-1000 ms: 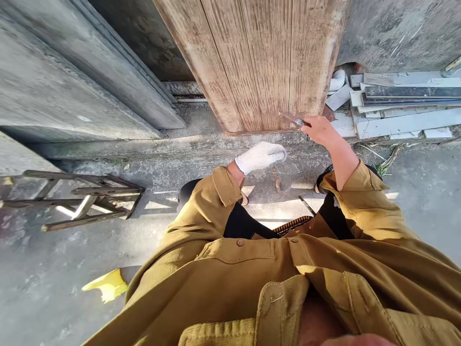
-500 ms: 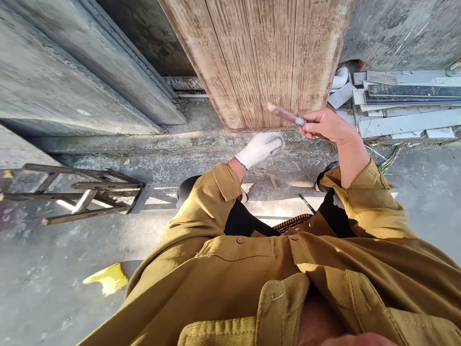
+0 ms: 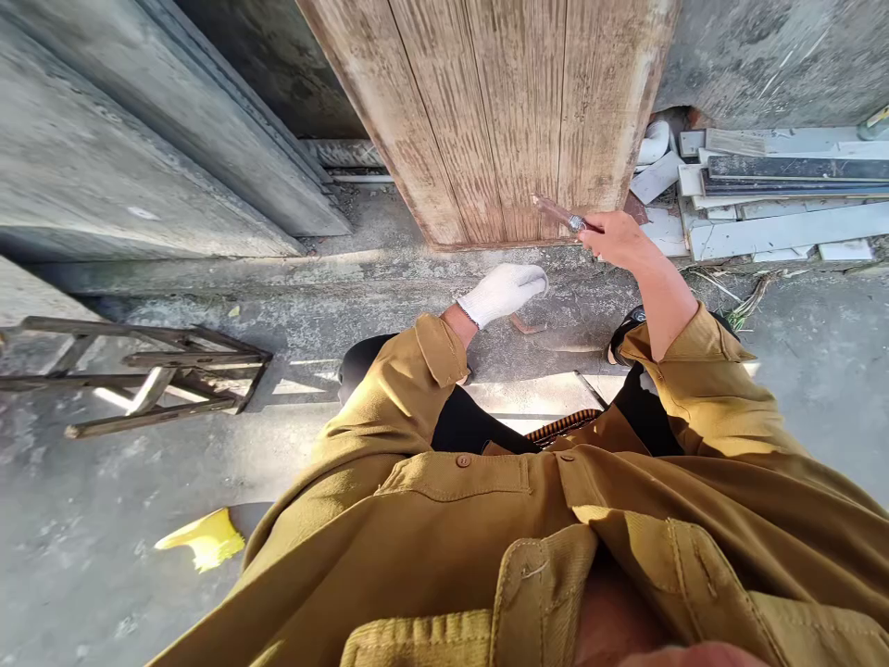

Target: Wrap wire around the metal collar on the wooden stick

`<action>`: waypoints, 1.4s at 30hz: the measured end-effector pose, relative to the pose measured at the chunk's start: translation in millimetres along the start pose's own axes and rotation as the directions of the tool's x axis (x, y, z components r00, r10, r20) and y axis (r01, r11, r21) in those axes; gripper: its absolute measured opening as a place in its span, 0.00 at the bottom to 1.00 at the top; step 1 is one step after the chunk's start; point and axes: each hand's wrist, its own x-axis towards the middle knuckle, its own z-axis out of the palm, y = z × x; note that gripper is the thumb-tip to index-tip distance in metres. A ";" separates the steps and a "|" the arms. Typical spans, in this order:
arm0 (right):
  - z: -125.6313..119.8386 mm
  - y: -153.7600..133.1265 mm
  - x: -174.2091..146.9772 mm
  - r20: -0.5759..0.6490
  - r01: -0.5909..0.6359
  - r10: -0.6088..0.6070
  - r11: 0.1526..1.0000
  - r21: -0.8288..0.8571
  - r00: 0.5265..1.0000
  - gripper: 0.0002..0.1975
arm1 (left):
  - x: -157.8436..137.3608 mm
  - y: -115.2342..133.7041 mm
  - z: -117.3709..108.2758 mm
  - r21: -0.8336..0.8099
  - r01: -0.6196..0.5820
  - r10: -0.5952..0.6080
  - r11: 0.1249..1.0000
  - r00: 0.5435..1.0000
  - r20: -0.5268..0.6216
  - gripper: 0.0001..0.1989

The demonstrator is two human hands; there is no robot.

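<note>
My left hand [image 3: 505,295], in a white knit glove, is curled closed above the concrete ledge. A greyish edge shows at its fingertips, but what the fingers hold, if anything, I cannot make out. Bare and ungloved, my right hand [image 3: 618,239] grips a slim brown tool with a silvery wire band [image 3: 554,209]. The tool's pale tip points up and left, over the lower part of a worn wooden panel [image 3: 479,130]. Grooves run lengthwise down this panel, which stands against the wall. On the ground below my left hand lies a reddish-brown piece [image 3: 526,324], partly hidden.
Large grey slabs [image 3: 139,120] lean at the left. A wooden stool [image 3: 173,371] lies on its side near them, with a torn yellow piece [image 3: 208,539] on the floor. White and dark boards [image 3: 784,208] are stacked at the right beside a white pipe elbow [image 3: 654,144].
My right hand has shifted slightly left, and the tool tip has moved a little right and up. My left hand sits slightly lower and stays closed. The view has shifted slightly.
</note>
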 end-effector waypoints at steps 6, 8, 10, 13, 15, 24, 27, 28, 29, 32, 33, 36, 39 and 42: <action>1.8 3.7 -0.3 0.042 -0.014 0.018 0.996 -0.090 0.999 0.10 | 0.9 0.0 3.7 0.097 -0.015 0.011 0.995 0.999 0.042 0.17; 5.1 3.0 -0.7 0.052 0.025 -0.012 0.965 -0.261 0.999 0.11 | 0.7 -0.8 2.5 0.159 -0.024 0.018 0.987 0.999 0.042 0.17; 9.6 1.1 -1.3 0.138 0.072 -0.015 0.907 -0.415 0.990 0.10 | 0.3 -2.9 -0.5 0.204 -0.034 0.029 0.978 0.999 0.026 0.18; 16.1 -4.0 -4.6 0.518 0.211 0.043 0.882 -0.422 0.854 0.09 | -0.1 -7.9 -7.5 0.203 -0.048 0.053 0.978 0.998 -0.020 0.17; 18.4 -8.7 -9.1 0.736 0.275 0.006 0.926 -0.260 0.677 0.08 | 1.1 -11.3 -11.9 0.128 -0.060 0.066 0.990 0.997 -0.039 0.15; 14.8 -11.0 -13.3 0.241 0.149 -0.217 0.952 0.269 0.946 0.13 | 10.9 -13.6 7.7 -0.349 0.040 -0.054 0.936 0.998 -0.029 0.13; 16.3 -0.4 -3.7 0.075 0.110 -0.133 0.961 0.255 0.988 0.16 | 6.9 -6.2 16.2 -0.335 0.023 0.007 0.942 0.996 0.087 0.13; 16.6 2.6 -1.1 0.041 0.107 -0.118 0.970 0.219 0.992 0.16 | 4.9 -3.2 16.2 -0.299 0.015 0.023 0.954 0.992 0.122 0.13; 16.9 4.8 0.8 0.015 0.109 -0.112 0.981 0.160 0.994 0.16 | 2.9 -0.4 14.7 -0.265 0.004 0.038 0.964 0.987 0.154 0.13; 18.4 4.6 1.1 0.058 0.097 -0.091 0.988 -0.116 0.994 0.16 | -2.4 5.3 3.2 -0.237 -0.014 0.062 0.971 0.979 0.195 0.14; 19.6 2.3 -0.5 0.134 0.093 -0.065 0.974 -0.209 0.989 0.16 | -3.7 6.0 -1.7 -0.244 -0.014 0.061 0.970 0.980 0.187 0.14; 24.5 -7.6 -9.0 0.463 0.133 0.051 0.925 -0.355 0.885 0.16 | -6.3 5.5 -13.6 -0.214 -0.013 0.042 0.977 0.990 0.132 0.14; 25.4 -14.8 -18.9 0.765 0.207 0.034 0.954 -0.217 0.644 0.13 | -7.1 3.8 -16.9 -0.185 -0.003 0.025 0.983 0.993 0.115 0.12; 14.6 -15.9 -25.7 0.801 0.169 -0.164 0.982 0.080 0.576 0.10 | -5.6 1.4 -12.4 -0.258 0.013 0.012 0.966 0.996 0.093 0.10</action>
